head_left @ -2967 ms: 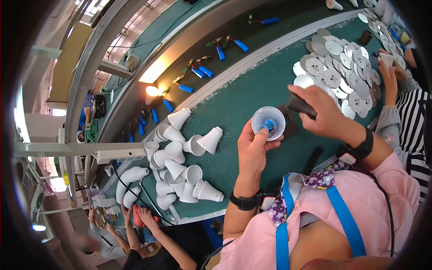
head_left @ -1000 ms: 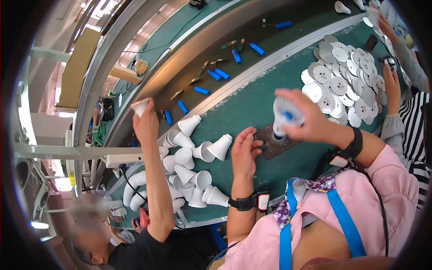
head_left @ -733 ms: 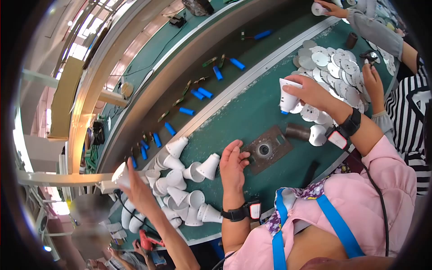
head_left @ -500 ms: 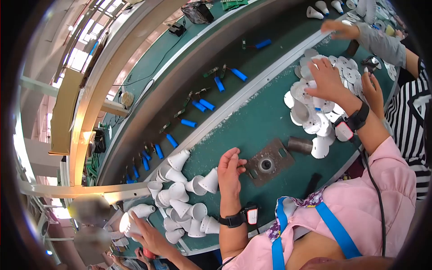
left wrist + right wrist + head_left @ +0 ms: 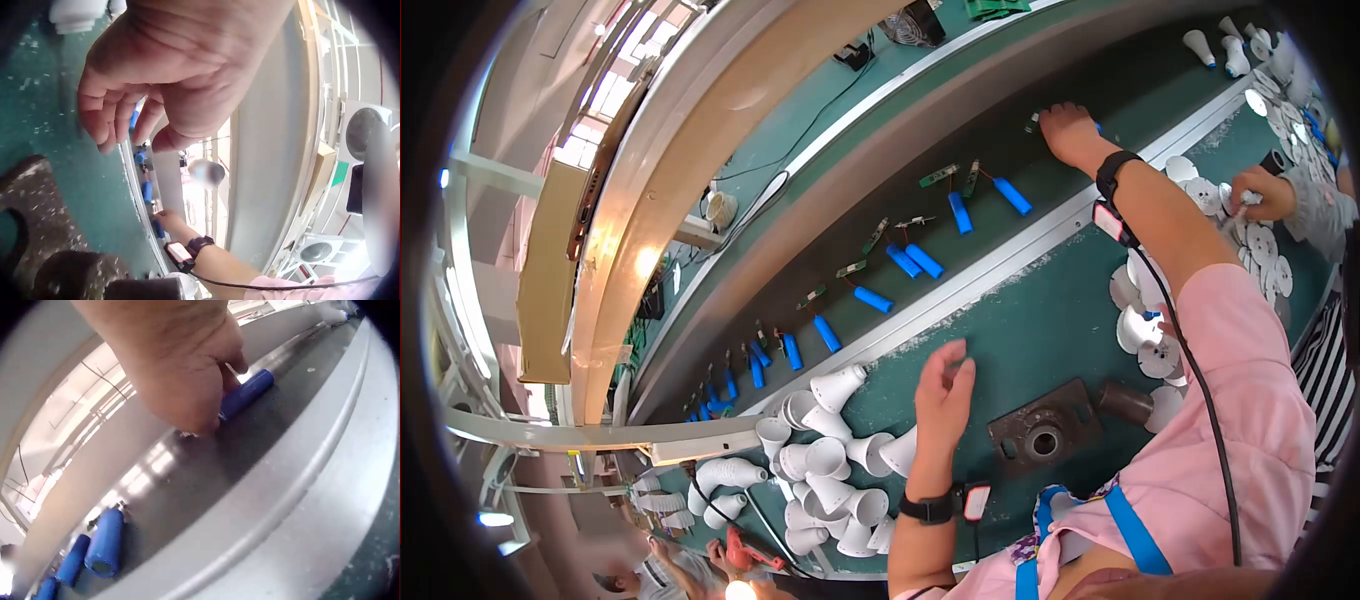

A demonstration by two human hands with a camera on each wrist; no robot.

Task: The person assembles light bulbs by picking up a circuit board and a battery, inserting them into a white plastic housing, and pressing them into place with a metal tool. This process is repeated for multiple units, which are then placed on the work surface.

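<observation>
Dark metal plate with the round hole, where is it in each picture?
Head: metal plate, lower right of centre.
Left wrist: plate, bottom left, partly cut off.
Right wrist: not in it.
Shared landmark: right hand, upper right in head, lower middle in left wrist, upper middle in right wrist.

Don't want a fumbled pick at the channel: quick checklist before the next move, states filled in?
1. Right-hand grip at a small blue cylinder in the dark channel: ok.
2. Blue cylinder firmly held: cannot tell, the hand hides most of the contact.
3. Left-hand grip free of objects: ok.
4. Round socket on the dark rectangular metal plate unoccupied: ok.
5. Dark metal tube standing upright: not ok, lying on its side beside the plate.
6. White conical cups available: ok, heaped near the left forearm.
</observation>
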